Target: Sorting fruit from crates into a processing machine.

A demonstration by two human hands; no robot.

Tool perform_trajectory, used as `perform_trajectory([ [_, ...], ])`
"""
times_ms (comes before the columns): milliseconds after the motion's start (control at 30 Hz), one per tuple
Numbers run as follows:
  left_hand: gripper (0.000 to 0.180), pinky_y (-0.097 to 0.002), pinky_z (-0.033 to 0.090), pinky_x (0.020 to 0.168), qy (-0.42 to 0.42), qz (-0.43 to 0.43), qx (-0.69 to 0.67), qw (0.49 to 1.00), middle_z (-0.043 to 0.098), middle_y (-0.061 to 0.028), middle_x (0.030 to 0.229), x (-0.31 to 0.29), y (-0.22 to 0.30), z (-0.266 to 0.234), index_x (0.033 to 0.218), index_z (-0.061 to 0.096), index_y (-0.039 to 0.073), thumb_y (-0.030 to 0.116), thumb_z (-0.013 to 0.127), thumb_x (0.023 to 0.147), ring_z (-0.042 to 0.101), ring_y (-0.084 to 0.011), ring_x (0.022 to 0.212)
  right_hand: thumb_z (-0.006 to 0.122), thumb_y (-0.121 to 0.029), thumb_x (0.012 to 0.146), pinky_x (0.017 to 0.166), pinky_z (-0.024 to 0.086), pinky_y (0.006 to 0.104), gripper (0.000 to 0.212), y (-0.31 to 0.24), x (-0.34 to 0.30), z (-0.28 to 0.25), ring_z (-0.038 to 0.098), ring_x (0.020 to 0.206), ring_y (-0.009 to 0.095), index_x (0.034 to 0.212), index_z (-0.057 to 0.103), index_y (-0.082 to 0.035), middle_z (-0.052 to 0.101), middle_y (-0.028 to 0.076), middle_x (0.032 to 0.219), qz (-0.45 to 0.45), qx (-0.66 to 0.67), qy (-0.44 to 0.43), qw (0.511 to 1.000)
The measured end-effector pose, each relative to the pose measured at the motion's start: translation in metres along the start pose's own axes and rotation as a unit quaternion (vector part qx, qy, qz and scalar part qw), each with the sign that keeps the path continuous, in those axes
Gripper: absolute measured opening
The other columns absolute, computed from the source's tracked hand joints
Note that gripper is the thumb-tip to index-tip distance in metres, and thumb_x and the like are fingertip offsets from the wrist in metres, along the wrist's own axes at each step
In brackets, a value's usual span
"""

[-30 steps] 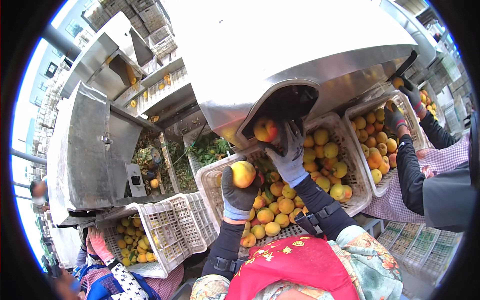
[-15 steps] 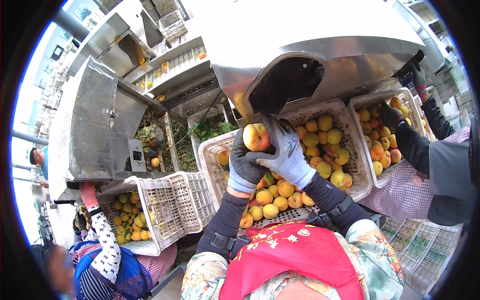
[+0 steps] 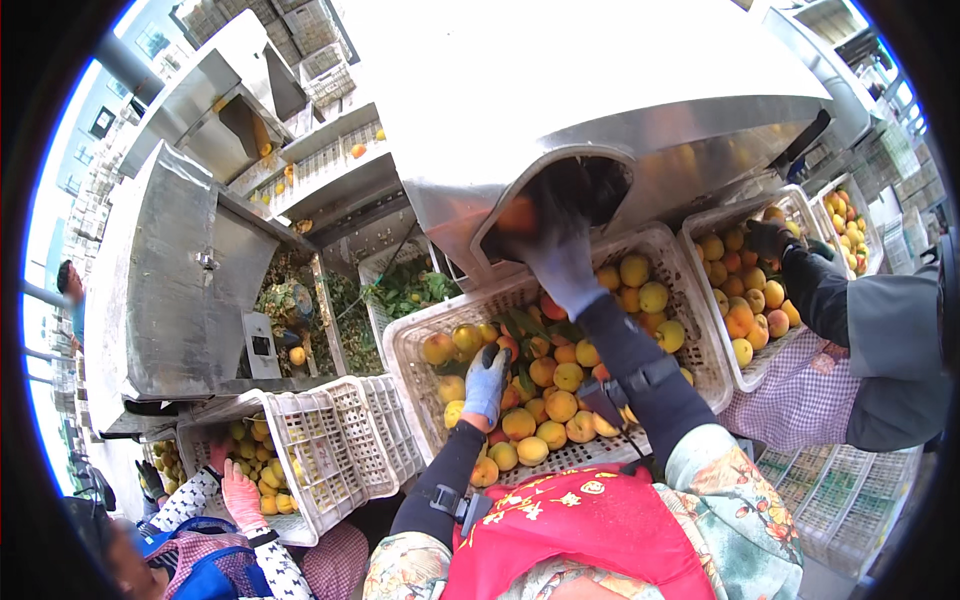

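Observation:
My right hand (image 3: pixel 560 240), in a grey-blue glove with dark fingers, reaches into the dark opening of the metal machine (image 3: pixel 450 200). At its fingers is a peach (image 3: pixel 517 215), an orange-red blur; motion smears both. Down in the white plastic crate (image 3: pixel 408 362), my left hand (image 3: pixel 485 385) has its gloved fingers apart, touching the fruit. A reddish peach (image 3: pixel 508 347) lies at its fingertips. Yellow and orange peaches (image 3: pixel 562 405) fill much of this crate, some green leaves among them.
At right, a co-worker's gloved hand (image 3: pixel 770 240) is over another peach crate (image 3: pixel 690 235). At lower left, a co-worker's pink-gloved hand (image 3: pixel 242 497) is at a tilted crate (image 3: pixel 315 450) of peaches. A bin of leaves (image 3: pixel 425 285) stands beyond my crate.
Both my hands were together around a peach above the crate. The right has moved up into the machine opening with it; the left has let go and dropped to the fruit.

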State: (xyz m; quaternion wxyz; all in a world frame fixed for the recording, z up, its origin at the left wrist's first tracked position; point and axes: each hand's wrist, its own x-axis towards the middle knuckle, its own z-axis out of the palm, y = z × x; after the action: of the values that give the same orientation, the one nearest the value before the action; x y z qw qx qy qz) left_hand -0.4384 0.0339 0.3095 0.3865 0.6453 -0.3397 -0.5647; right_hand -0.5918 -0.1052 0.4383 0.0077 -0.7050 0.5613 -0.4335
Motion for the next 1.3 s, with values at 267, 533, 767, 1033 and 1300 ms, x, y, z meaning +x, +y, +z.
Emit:
perform_trajectory([
  [267, 0.031, -0.0255, 0.047, 0.065, -0.155, -0.112, -0.148, 0.97, 0.064, -0.002, 0.1, 0.061, -0.032, 0.04, 0.12, 0.058, 0.008, 0.026, 0.054, 0.095, 0.059, -0.0121, 0.082, 0.07, -0.024, 0.079, 0.087, 0.048, 0.04, 0.055, 0.069, -0.025, -0.09, 0.061, 0.098, 0.035, 0.127, 0.052, -0.004, 0.064, 0.017, 0.108, 0.006, 0.045, -0.19, 0.981],
  [533, 0.071, -0.0471, 0.043, 0.084, -0.101, 0.305, 0.473, 0.82, 0.052, -0.0127, 0.122, 0.056, -0.007, 0.156, 0.136, 0.042, 0.01, 0.035, 0.068, 0.076, 0.051, -0.0315, 0.107, 0.06, -0.022, 0.082, 0.109, 0.024, 0.0543, 0.07, 0.146, -0.094, -0.075, 0.028, 0.136, 0.039, 0.144, 0.031, -0.008, 0.026, 0.015, 0.151, 0.039, -0.366, -0.479, 0.797],
  [767, 0.075, -0.0477, 0.04, 0.081, -0.124, 0.35, 0.617, 0.694, 0.047, -0.0153, 0.117, 0.068, 0.004, 0.2, 0.129, 0.043, 0.007, 0.045, 0.069, 0.071, 0.047, -0.0333, 0.104, 0.054, -0.024, 0.083, 0.103, 0.032, 0.0514, 0.07, 0.164, -0.087, -0.034, 0.037, 0.129, 0.039, 0.145, 0.03, -0.001, 0.034, 0.022, 0.146, 0.045, -0.493, -0.47, 0.731],
  [1033, 0.058, -0.0486, 0.048, 0.085, -0.252, 0.198, 0.337, 0.885, 0.058, -0.017, 0.113, 0.064, 0.006, 0.135, 0.125, 0.051, 0.008, 0.032, 0.072, 0.077, 0.058, -0.0374, 0.105, 0.055, -0.022, 0.08, 0.088, 0.05, 0.0411, 0.043, 0.167, -0.053, -0.029, 0.063, 0.102, 0.034, 0.116, 0.063, 0.001, 0.065, 0.021, 0.112, 0.135, -0.324, -0.516, 0.781],
  [1300, 0.041, -0.0468, 0.054, 0.088, -0.341, -0.048, -0.312, 0.885, 0.057, -0.0101, 0.12, 0.012, -0.036, 0.036, 0.121, 0.054, 0.005, 0.013, 0.069, 0.083, 0.058, -0.0284, 0.107, 0.07, -0.037, 0.072, 0.087, 0.051, 0.0396, 0.042, 0.142, -0.03, -0.05, 0.065, 0.101, 0.031, 0.1, 0.071, -0.005, 0.068, 0.018, 0.106, 0.136, -0.349, -0.607, 0.701],
])
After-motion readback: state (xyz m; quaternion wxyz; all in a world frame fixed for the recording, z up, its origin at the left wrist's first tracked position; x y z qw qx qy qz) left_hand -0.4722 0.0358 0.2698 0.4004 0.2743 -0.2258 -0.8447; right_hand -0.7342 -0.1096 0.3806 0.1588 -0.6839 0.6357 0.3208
